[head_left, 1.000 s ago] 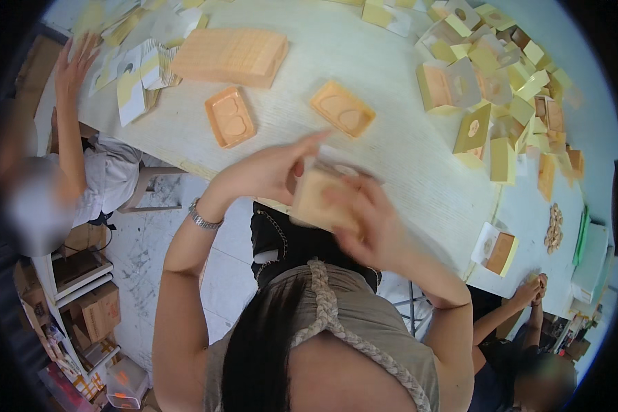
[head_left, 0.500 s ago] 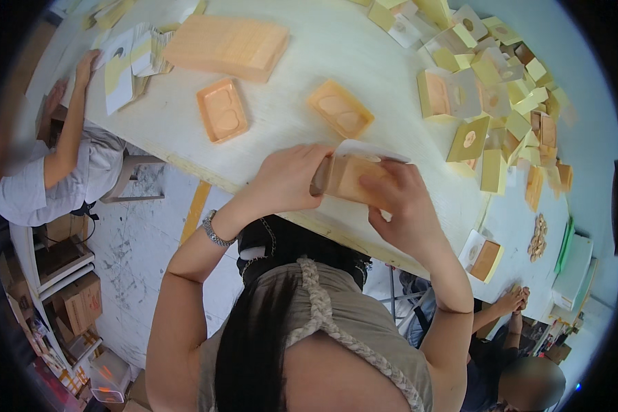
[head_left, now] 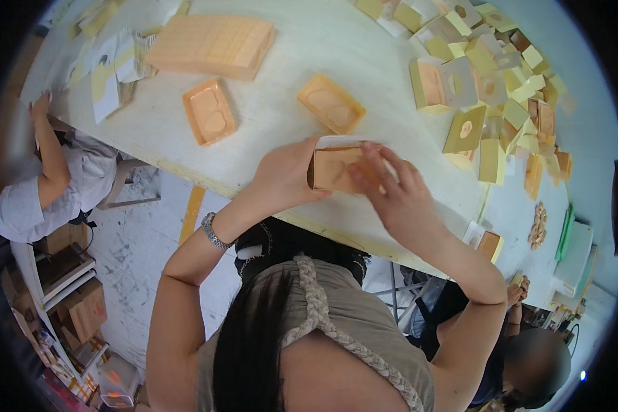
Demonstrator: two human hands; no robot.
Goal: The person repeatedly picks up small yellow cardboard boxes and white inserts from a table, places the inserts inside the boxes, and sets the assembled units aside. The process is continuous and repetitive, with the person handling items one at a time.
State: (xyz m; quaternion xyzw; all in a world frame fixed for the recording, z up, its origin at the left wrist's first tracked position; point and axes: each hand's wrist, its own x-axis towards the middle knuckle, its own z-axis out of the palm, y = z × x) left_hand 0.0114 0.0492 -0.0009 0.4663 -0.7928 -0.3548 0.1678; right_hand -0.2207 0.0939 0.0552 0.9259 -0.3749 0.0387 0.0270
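In front of my body, near the table edge, my left hand point(head_left: 292, 172) is closed around the left side of a small open paper box point(head_left: 312, 173). Inside that box sits an orange plastic tray point(head_left: 338, 168), its face turned up. My right hand point(head_left: 398, 192) has its bent fingers on the tray and the box's right-hand rim; its thumb is partly hidden. Just beyond my hands, two loose orange trays lie on the table: one tray point(head_left: 332, 103) straight ahead and another tray point(head_left: 209, 112) to its left, both with rounded hollows.
Farther left lies a long stack of orange trays point(head_left: 211, 47), with flat yellow-and-white box blanks point(head_left: 110, 75) beside it. Yellow boxes point(head_left: 467, 134) are heaped at the far right. One filled box point(head_left: 489, 244) stands nearer on the right. Co-workers sit at left and lower right.
The tray sits deeper in the box, and the box has tipped so its open face shows more. My right hand has shifted slightly left with its fingers spreading over the tray.
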